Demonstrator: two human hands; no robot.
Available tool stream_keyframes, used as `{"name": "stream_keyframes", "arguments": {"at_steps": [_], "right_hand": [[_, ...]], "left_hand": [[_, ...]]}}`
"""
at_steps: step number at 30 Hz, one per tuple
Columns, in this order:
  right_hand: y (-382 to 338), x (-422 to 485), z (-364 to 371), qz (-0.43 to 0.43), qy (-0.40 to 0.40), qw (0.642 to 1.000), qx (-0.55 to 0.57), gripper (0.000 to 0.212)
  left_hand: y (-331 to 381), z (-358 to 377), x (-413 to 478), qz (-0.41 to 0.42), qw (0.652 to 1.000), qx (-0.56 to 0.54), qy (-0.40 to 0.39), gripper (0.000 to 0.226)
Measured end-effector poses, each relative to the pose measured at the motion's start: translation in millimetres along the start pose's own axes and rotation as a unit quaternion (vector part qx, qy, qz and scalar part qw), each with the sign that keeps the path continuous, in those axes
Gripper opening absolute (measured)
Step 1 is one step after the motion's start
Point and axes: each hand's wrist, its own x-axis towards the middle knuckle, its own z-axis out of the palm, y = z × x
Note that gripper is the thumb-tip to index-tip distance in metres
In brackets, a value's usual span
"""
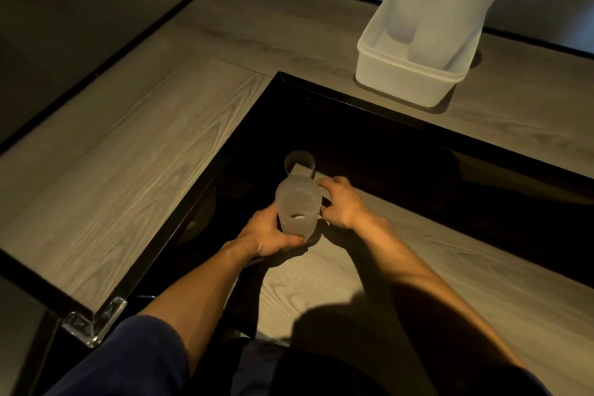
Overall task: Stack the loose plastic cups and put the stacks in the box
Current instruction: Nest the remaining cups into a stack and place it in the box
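Cup stack point(299, 210) is wrapped by left grip point(268, 236). Right grip point(342, 202) is curled beside it, hold can't be told. Loose cup point(299, 163) just beyond could be toppled by the stack.

wood table point(128, 154): box point(401, 83) on top, cup point(298, 161) lower shelf point(418, 251)

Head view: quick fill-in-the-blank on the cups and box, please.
The cup stack is in the grip of the ____ hand. The loose cup beyond it stands mouth ____. The translucent box sits on the wooden tabletop at the upper ____ of the view.
Missing words: left; up; right.
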Motion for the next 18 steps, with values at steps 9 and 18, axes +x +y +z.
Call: {"name": "stream_keyframes", "arguments": {"at_steps": [9,18], "right_hand": [[-0.7,36.5,14.5,-0.009,-0.012,1.0,0.011,0.078],[-4.4,55.6,19.9,-0.033,0.063,0.996,0.047,0.029]], "left_hand": [[-2.1,-6.6,5.2,-0.009,1.0,-0.021,0.003,0.079],[-3.2,-6.1,4.4,-0.038,0.999,-0.019,-0.009,0.07]]}}
